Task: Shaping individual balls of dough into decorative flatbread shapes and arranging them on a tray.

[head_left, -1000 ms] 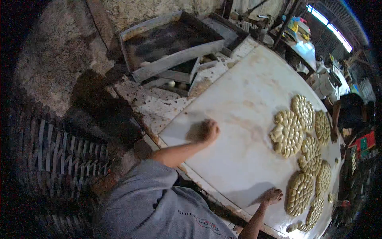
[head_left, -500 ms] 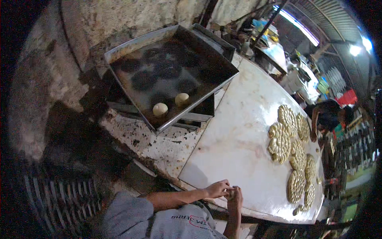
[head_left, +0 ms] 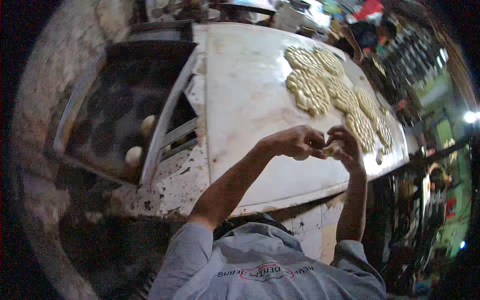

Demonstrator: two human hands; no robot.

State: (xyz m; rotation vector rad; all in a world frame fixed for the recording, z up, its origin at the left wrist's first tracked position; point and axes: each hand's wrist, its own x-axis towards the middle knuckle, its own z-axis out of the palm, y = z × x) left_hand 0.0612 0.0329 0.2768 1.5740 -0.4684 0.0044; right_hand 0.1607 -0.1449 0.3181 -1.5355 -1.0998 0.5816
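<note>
left hand (head_left: 296,141) and right hand (head_left: 348,146) are grasping a small pale dough piece (head_left: 334,149) between their fingers, above the surface (head_left: 245,105); it is sitting at three o'clock from the left, closer to the right, blur hiding its long axis. dough coils (head_left: 308,92) are lying toward twelve o'clock.
</note>
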